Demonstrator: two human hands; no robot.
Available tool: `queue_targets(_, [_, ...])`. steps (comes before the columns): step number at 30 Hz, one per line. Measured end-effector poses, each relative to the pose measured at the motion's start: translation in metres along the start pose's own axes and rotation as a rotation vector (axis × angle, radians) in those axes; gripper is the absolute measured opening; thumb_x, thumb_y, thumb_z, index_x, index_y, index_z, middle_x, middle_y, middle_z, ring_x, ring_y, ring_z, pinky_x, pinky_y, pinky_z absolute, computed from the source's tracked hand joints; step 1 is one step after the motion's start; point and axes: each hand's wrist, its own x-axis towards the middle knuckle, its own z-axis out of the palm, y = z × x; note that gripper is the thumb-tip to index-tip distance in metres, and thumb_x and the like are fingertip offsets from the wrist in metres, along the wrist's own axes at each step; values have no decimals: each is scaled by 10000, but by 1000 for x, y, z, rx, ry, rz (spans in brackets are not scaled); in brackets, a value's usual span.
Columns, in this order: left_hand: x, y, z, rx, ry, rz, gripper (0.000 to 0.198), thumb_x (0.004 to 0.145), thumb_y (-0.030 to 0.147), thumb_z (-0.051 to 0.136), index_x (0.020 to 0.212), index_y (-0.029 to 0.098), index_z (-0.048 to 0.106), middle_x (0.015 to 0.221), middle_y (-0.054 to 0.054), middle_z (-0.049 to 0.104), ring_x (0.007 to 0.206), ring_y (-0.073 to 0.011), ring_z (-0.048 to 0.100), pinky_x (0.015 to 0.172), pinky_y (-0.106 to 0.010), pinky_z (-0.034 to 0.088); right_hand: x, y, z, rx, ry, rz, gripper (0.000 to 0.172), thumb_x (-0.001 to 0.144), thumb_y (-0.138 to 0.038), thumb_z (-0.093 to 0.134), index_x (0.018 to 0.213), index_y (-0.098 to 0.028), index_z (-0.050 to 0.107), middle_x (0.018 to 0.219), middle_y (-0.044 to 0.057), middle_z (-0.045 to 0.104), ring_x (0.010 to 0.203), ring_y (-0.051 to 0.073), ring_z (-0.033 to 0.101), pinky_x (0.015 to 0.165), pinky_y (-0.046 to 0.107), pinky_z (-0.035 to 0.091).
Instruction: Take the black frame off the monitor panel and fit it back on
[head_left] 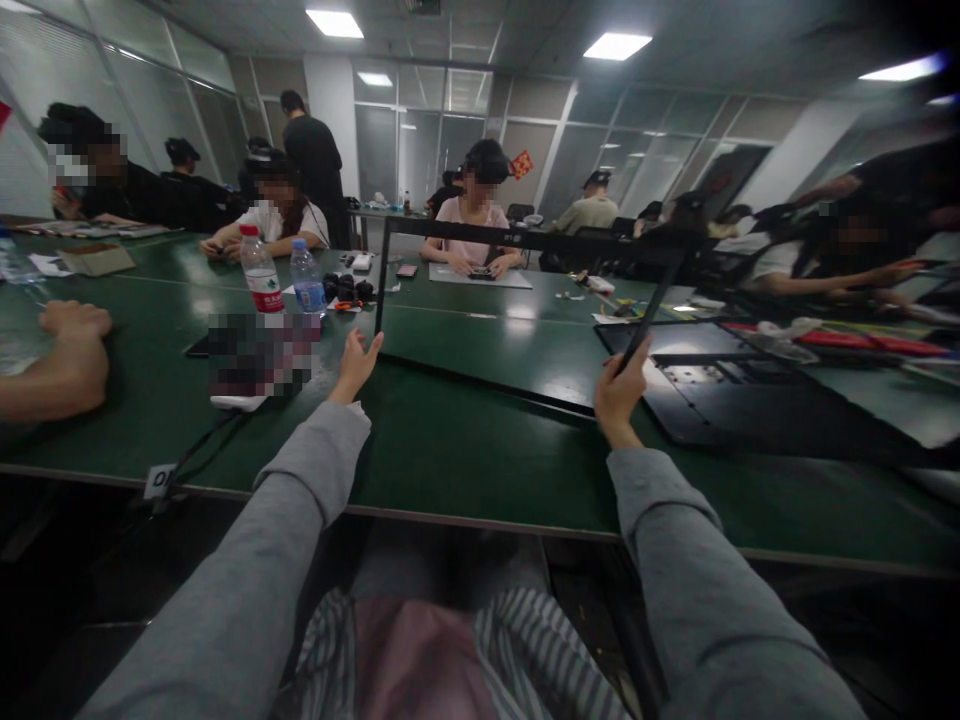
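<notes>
A thin black rectangular frame (525, 238) stands raised above the green table (465, 440), tilted back from me. My left hand (356, 365) holds its left upright near the bottom, thumb and fingers pinched around the bar. Over on the other side, my right hand (619, 390) grips the frame's right upright. Both arms wear grey sleeves. A dark flat panel (742, 400) lies on the table to the right of my right hand.
Two water bottles (259, 270) stand at the left with small black items beside them. A neighbour's fist (71, 345) rests on the table at far left. Several people sit around the far side. Red and yellow parts (855, 342) lie at right.
</notes>
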Motion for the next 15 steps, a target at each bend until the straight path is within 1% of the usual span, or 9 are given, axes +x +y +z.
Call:
queue_targets(2, [-1,0,3,-34,-55,20,540,1067,500,603,1483,160,546,1422,-189,694,1219,-271,733,1056,-376,536,-1,4,7,-14,-5,19,748,1061,-325,285,1741,-45,142,1142,192,736,1153,344,725,1128,573,507])
queue_targets(4, [-1,1,5,-81,-124,1,463,1112,482,496,1431,154,569,1260,-156,770,1004,-233,784,936,-346,577,-1,7,13,-45,-13,51,738,1058,-314,290,1728,-27,178,1090,187,752,1110,350,736,1109,569,514])
queue_targets(6, [-1,0,5,-117,-163,-47,439,1135,453,412,1418,152,559,1143,-129,804,747,-185,756,778,-314,582,-1,9,16,-77,-61,106,702,1051,-340,352,1684,-40,307,1139,215,752,1139,367,727,1112,567,503])
queue_targets(8, [-1,0,4,-104,-158,-84,407,1127,415,417,1396,150,570,1087,-116,818,595,-152,682,672,-289,547,-2,10,17,-84,-140,160,649,1014,-387,493,1582,-73,472,1203,238,739,1187,378,709,1117,542,498])
queue_targets(9, [0,-1,4,-78,-147,-90,381,1114,393,443,1364,149,595,1063,-112,822,568,-145,657,650,-281,531,-2,12,18,-72,-180,184,620,978,-396,570,1519,-95,538,1212,233,738,1196,374,704,1115,522,502])
queue_targets(11, [0,-2,2,-15,-138,-94,312,1070,346,511,1256,146,664,1016,-112,826,578,-151,649,641,-276,513,0,17,19,-21,-233,222,558,902,-381,675,1403,-141,624,1168,194,752,1167,343,709,1096,479,521])
queue_targets(13, [1,-3,1,18,-137,-112,266,1009,293,570,1181,142,705,1005,-121,824,622,-168,668,649,-282,515,3,24,22,56,-256,253,507,849,-347,705,1321,-167,660,1086,145,766,1088,303,723,1061,449,547])
queue_targets(15, [1,-2,0,26,-143,-139,266,953,253,597,1149,135,731,1006,-129,818,682,-192,701,672,-296,535,7,33,25,159,-269,271,486,818,-318,695,1282,-173,672,1010,106,769,992,268,730,1022,434,573])
